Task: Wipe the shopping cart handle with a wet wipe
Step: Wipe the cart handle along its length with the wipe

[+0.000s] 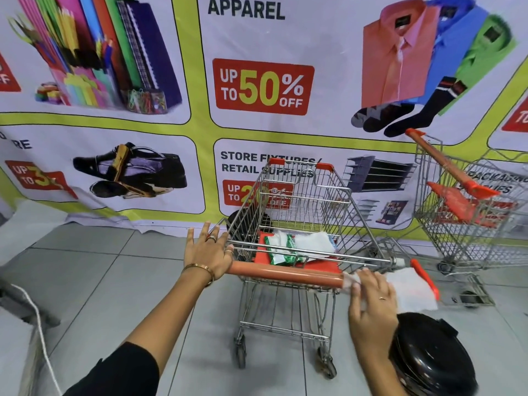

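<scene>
The orange handle [285, 273] of the shopping cart [297, 224] runs across the lower centre of the frame, sloping slightly down to the right. At its right end the right hand [371, 298] presses a white wet wipe [411, 290] against the bar, fingers curled loosely over the handle with the wipe beneath them and most of the sheet trailing out to the right over the orange end cap [425, 278]. At the left end the left hand [207, 252] rests with its palm on the end of the handle, fingers spread wide and lifted rather than gripping; it wears rings and a thin bracelet [200, 268], and the arm ends in a dark sleeve [120, 370] at lower left. Just behind the handle, on the cart's red child-seat flap [261, 252], lie a green and white wipe packet [281, 250] and loose white sheets [314, 242]. A second wire cart [468, 212] with an orange handle stands at the right of the frame, close beside the first but apart from it. In the lower right corner, just under the right wrist, is a glossy black rounded object [431, 355] whose nature I cannot tell. A white cord [40, 332] hangs at the lower left. The floor is of grey tiles [114, 281], and a large printed banner [257, 81] advertising apparel, stationery, shoes and store fixtures fills the wall across the upper half.
</scene>
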`<act>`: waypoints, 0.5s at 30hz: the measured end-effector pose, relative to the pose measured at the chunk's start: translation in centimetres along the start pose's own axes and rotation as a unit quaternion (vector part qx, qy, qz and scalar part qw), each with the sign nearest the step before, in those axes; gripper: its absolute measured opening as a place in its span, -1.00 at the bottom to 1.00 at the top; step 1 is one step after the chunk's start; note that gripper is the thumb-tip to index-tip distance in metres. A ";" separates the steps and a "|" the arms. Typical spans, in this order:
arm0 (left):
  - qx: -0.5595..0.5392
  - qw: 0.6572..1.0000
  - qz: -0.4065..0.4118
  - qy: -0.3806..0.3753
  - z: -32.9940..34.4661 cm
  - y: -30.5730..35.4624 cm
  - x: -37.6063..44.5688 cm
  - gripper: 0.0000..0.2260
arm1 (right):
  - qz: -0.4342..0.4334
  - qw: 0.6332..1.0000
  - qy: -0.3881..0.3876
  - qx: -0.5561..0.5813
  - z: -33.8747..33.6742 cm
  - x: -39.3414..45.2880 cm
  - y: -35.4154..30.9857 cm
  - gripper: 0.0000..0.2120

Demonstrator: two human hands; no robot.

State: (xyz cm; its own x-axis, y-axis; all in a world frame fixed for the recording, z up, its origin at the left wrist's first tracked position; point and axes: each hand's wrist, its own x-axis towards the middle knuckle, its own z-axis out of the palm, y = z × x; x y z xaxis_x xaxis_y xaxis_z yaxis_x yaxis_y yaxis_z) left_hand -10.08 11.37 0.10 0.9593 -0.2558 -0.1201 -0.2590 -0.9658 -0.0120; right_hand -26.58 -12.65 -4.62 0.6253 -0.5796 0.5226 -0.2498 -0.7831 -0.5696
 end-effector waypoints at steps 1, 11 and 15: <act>0.000 1.000 -0.001 -0.002 0.0 0.0 0.0 -0.53 | -0.001 1.000 -0.003 -0.001 0.7 -0.4 -1.4 -0.61; -0.002 1.000 0.012 0.003 -0.1 -0.2 -0.2 -0.53 | -0.200 0.974 -0.101 0.035 5.9 -2.8 -8.5 -0.71; -0.015 1.000 0.016 0.010 0.0 0.0 -0.2 -0.53 | -0.130 0.990 -0.048 0.030 2.6 -1.1 -3.9 -0.70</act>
State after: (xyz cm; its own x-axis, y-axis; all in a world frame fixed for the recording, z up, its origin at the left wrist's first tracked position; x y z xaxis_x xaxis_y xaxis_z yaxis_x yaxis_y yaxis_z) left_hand -10.24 11.37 0.11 0.9527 -0.2868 -0.1007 -0.2862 -0.9579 0.0209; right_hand -24.32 -8.37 -4.62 0.7313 -0.3334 0.5950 -0.0287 -0.8866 -0.4616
